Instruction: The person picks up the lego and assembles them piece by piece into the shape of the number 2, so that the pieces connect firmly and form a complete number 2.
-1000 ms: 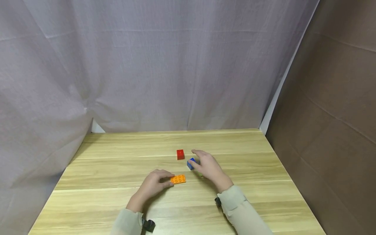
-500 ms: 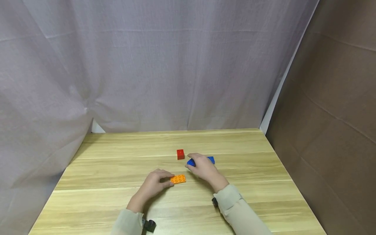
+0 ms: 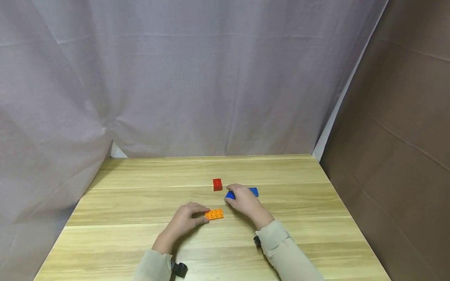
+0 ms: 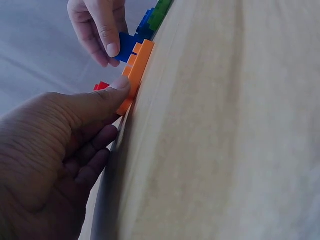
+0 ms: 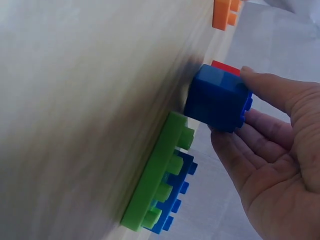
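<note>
Two hands rest on the wooden table [image 3: 140,203]. The left hand [image 3: 183,220] pinches the near end of the flat orange brick [image 3: 214,214], thumb pressed to its edge, the brick lying just right of its fingertips. The right hand [image 3: 246,203] curls round a chunky blue brick [image 5: 217,97], beside a flat green plate [image 5: 157,172] with a blue plate [image 3: 253,191] behind. A red brick [image 3: 217,184] sits just beyond.
</note>
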`<action>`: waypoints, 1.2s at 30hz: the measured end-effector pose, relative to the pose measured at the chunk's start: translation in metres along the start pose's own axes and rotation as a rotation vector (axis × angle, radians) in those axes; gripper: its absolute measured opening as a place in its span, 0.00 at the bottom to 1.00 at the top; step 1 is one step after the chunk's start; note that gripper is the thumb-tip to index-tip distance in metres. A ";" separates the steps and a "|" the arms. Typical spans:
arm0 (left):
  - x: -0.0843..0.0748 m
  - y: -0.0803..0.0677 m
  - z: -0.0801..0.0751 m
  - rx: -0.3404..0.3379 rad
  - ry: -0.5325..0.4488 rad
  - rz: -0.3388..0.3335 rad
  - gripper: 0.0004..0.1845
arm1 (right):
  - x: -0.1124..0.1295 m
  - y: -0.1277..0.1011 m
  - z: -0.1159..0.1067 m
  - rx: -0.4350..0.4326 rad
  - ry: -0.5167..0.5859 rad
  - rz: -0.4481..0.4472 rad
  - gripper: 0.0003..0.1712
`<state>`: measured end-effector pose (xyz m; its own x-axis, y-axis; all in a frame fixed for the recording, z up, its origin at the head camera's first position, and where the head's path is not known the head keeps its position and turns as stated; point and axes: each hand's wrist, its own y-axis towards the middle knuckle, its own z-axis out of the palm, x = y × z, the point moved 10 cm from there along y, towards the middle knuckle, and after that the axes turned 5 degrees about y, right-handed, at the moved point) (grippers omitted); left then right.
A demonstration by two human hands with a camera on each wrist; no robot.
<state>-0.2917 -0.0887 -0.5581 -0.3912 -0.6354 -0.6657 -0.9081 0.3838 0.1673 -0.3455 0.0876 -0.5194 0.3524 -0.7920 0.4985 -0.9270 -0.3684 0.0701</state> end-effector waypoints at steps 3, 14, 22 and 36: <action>0.000 0.000 0.000 0.000 0.003 -0.003 0.18 | -0.002 0.000 0.000 0.007 -0.013 0.006 0.26; 0.000 0.000 0.002 -0.003 -0.013 -0.006 0.18 | -0.007 -0.006 0.001 0.036 -0.003 0.037 0.31; -0.001 0.001 0.004 -0.003 -0.011 0.001 0.18 | -0.012 -0.010 0.000 0.024 0.010 0.041 0.30; -0.001 0.001 0.003 -0.011 -0.019 -0.007 0.17 | -0.012 -0.010 -0.001 0.015 0.007 0.033 0.24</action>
<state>-0.2915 -0.0861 -0.5596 -0.3818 -0.6250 -0.6809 -0.9125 0.3722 0.1701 -0.3404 0.1013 -0.5252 0.3203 -0.8005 0.5066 -0.9362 -0.3492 0.0400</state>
